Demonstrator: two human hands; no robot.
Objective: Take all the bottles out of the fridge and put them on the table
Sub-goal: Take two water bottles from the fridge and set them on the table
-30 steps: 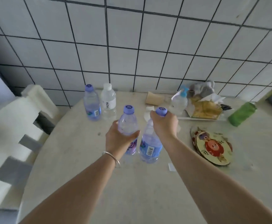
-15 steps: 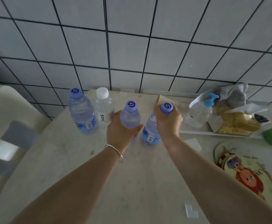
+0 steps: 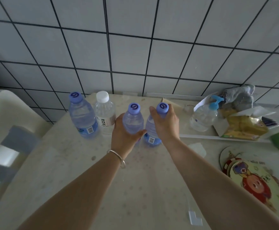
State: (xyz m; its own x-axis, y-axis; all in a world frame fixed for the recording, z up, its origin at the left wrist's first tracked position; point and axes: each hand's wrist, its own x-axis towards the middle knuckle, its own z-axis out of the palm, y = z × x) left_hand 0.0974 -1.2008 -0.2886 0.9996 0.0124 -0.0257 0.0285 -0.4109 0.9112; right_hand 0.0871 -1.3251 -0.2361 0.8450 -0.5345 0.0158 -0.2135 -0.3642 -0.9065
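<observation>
Near the tiled wall, the left hand (image 3: 124, 135) wraps one purple-capped bottle (image 3: 133, 121); right-hand fingers (image 3: 164, 123) clasp another bottle's neck (image 3: 152, 130), both seemingly resting on the tabletop (image 3: 102, 188).

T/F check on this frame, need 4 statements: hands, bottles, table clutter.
1. Each hand holds a purple-capped bottle. True: left hand on left held bottle, right hand on right held bottle.
2. The white-capped bottle lies on its side. False: it stands upright.
3. A free purple-capped bottle stands left of the white-capped one. True.
4. The pump bottle has a red top. False: blue.
</observation>
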